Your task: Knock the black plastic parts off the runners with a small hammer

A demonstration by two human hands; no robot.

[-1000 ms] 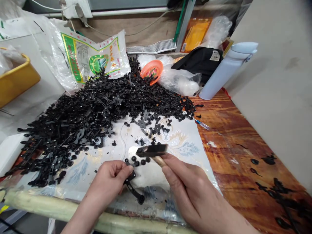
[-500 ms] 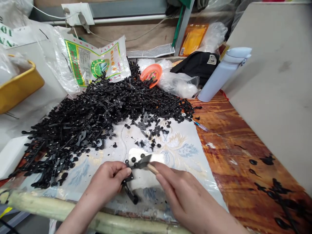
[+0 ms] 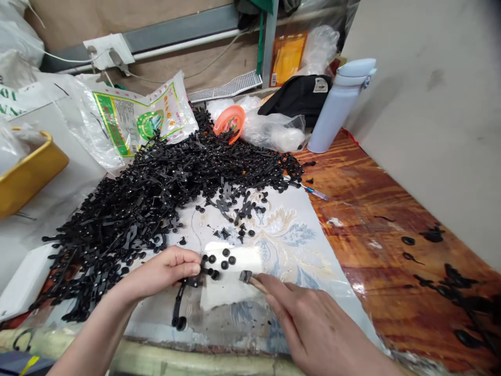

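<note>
My left hand (image 3: 168,271) pinches a black moulded part (image 3: 179,305) between thumb and fingers; one arm of it with a round end hangs down toward me. My right hand (image 3: 313,318) is closed round the light handle of a small knife (image 3: 245,276). The blade stands to the right of the part, apart from it. Several small round black pieces (image 3: 225,265) lie between the two hands on a white pad (image 3: 221,295). Behind my left hand spreads a big pile of black moulded parts (image 3: 164,180).
A patterned cloth (image 3: 289,235) covers the wooden table (image 3: 352,209). A pen (image 3: 316,193), a light blue bottle (image 3: 338,107) and an orange dish (image 3: 230,121) stand or lie farther back. Loose black scraps (image 3: 456,282) lie at right; a yellow basket (image 3: 35,169) is at left.
The knife has come away from the black part and moved to the right. More round black pieces show on the white pad. My left hand has shifted slightly left with the part.
</note>
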